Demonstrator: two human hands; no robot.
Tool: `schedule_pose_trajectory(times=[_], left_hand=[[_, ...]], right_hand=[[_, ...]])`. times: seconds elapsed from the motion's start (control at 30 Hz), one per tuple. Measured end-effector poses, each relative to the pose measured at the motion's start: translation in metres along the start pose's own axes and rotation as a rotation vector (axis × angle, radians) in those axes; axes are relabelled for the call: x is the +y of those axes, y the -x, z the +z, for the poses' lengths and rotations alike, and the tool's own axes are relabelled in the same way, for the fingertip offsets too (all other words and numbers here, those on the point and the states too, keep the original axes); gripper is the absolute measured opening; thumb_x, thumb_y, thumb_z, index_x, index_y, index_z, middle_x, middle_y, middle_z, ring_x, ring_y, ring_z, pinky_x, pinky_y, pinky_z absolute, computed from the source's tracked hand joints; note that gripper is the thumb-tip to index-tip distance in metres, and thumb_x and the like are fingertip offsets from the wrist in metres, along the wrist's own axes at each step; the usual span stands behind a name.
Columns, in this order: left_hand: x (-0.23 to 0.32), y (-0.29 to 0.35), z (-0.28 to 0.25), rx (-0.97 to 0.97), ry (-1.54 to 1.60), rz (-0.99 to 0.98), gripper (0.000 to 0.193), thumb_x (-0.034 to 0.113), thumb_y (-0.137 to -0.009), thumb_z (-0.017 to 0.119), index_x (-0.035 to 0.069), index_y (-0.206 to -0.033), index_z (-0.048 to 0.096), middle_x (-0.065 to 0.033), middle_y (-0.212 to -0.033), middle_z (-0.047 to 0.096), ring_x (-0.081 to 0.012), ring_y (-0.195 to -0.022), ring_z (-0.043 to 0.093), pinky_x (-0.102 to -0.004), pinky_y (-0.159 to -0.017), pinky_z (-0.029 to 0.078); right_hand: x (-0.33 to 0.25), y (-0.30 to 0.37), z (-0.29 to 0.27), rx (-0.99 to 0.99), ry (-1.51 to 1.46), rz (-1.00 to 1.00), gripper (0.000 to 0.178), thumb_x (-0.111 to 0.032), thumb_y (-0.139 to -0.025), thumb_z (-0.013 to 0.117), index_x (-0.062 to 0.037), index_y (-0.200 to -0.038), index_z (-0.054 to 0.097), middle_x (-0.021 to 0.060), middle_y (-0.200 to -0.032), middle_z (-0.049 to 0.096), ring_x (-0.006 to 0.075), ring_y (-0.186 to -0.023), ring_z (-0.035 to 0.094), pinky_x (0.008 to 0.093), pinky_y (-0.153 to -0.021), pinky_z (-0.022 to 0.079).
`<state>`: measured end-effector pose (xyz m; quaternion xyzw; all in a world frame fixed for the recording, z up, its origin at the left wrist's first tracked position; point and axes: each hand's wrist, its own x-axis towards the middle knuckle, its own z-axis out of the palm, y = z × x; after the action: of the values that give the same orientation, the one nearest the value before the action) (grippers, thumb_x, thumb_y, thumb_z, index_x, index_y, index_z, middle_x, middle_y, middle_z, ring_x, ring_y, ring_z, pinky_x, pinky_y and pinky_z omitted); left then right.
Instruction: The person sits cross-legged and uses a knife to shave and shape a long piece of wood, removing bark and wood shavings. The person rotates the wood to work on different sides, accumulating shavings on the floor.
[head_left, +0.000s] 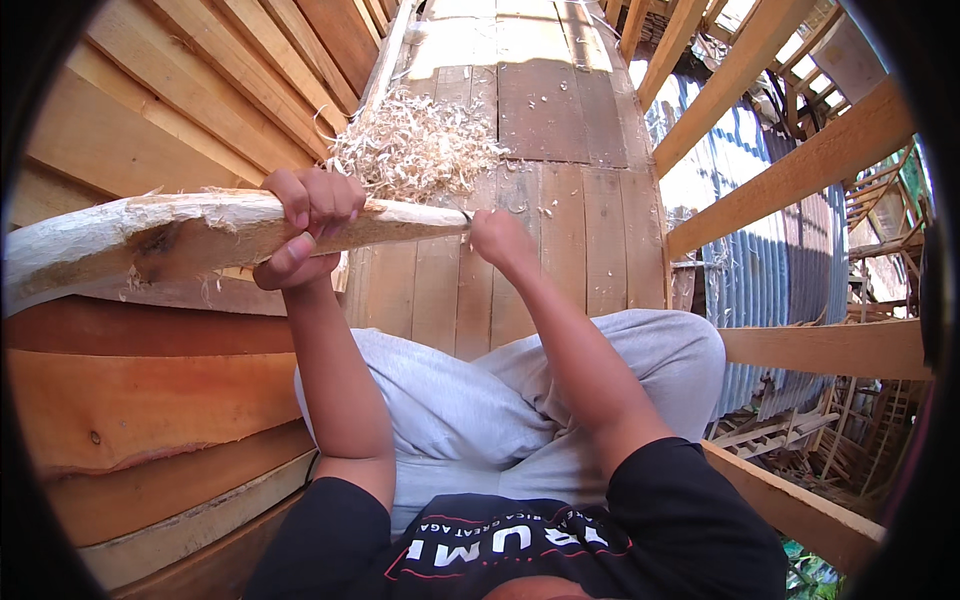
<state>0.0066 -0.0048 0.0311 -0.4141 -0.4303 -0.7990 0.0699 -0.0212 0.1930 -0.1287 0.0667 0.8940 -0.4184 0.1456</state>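
"Where is the wood?"

"The long piece of wood [85, 240] comes in from the left edge of view, above the floor [605, 240], and tapers toward the right hand [502, 241]."

"And the grip?"

"The left hand [312, 228] is wrapped firmly around it, fingers over the top, thumb on the near side. The right hand is at the thin end, beside a small dark thing [467, 217] (too blurred to name). Whether it pinches that or the wood's tip, I cannot tell."

"How far along does it look?"

"Well along, I'd judge. Most of the visible surface is pale and bare, the end narrows nearly to a point, and a big heap of curled shavings [415, 145] lies on the floor beyond."

"What's left, then?"

"Probably some smoothing: a dark brown patch [155, 250] marks the near side, and the upper edge is ragged left of the left hand. The far left end is out of view, so I can't judge that."
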Motion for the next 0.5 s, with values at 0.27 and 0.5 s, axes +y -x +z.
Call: schedule_pose_trajectory(times=[0.27,0.5], left_hand=[[-0.002,-0.002,0.002,-0.098,-0.013,-0.037,0.023,0.012,-0.064,0.056,0.014,-0.083,0.043,0.0022,-0.066,0.039,-0.0128,-0.060,0.038,-0.0316,-0.066,0.037],[-0.016,-0.019,0.009,-0.183,0.076,-0.054,0.019,0.011,-0.063,0.057,0.013,-0.078,0.046,0.0020,-0.063,0.043,-0.0141,-0.058,0.041,-0.0314,-0.064,0.039]], right_hand=[[-0.059,0.055,-0.033,-0.064,0.002,-0.074,0.051,-0.032,-0.092,0.034,0.0046,-0.093,0.069,0.0307,-0.102,0.064,0.0456,-0.099,0.062,0.0503,-0.089,0.047],[0.114,-0.055,0.007,-0.071,0.288,-0.120,0.049,-0.029,-0.090,0.038,0.0124,-0.098,0.063,0.0331,-0.105,0.063,0.0506,-0.098,0.060,0.0538,-0.089,0.045]])
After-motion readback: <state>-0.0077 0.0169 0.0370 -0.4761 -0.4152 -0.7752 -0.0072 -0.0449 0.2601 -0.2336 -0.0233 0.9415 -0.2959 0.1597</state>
